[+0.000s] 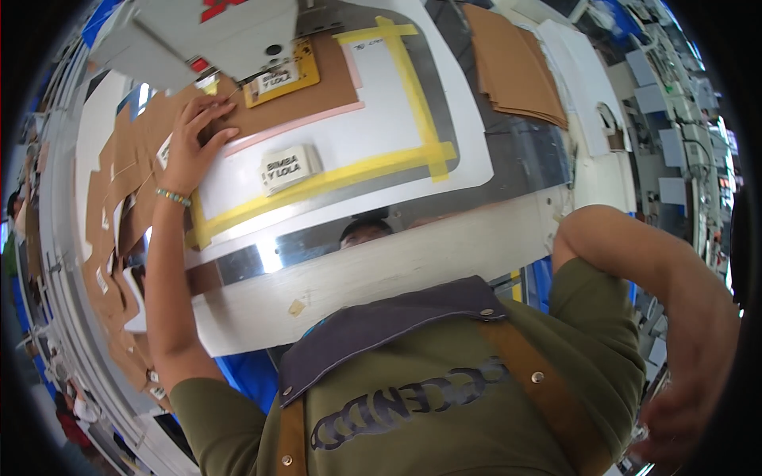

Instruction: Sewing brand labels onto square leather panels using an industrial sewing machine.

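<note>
My left hand [194, 139] lies with fingers spread on the left edge of a brown sheet-like piece [333, 87], beside the sewing machine head [214, 36]. A yellow plate [308, 73] framing a white printed label [274, 82] sits on that piece, partly under the machine. Pink edging shows along the brown piece's near side. Closer to me, a small stack of white printed labels [287, 169] rests on the white sheet [389, 103] bordered with yellow tape. My right hand [675, 416] hangs low at the far right, away from the table; it is blurred and its fingers are unclear.
Many overlapping brown pieces [119, 206] cover the left side, some bearing white labels. A stack of brown pieces [520, 67] lies at the back right, beside white sheets [583, 83]. The pale table edge [381, 278] runs in front of my body.
</note>
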Available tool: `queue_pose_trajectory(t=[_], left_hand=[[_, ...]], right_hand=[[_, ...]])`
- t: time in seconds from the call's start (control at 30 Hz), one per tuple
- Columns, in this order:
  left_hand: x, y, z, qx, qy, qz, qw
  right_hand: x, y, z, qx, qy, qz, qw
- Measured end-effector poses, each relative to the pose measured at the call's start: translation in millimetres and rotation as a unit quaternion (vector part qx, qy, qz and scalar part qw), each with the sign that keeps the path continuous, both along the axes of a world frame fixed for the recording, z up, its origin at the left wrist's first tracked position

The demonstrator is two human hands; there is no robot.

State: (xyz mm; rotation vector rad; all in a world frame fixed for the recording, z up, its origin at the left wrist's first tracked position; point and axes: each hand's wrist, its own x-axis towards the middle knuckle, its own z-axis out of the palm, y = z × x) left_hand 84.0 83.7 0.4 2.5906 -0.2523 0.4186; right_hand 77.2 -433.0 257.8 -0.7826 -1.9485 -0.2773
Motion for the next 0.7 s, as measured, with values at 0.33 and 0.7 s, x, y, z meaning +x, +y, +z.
queue_pose_trajectory(t=[0.33,0.7], left_hand=[[6.7,-16.5,-8.0,0.013,-0.058,-0.002,0.998],[-93.5,99.9,-29.7,0.177,-0.002,0.202,0.963]], right_hand=[[174.3,5.6,-183.9,-0.357,-0.088,-0.681,0.634],[186.4,-15.8,-200.4,-0.424,-0.086,-0.663,0.611]])
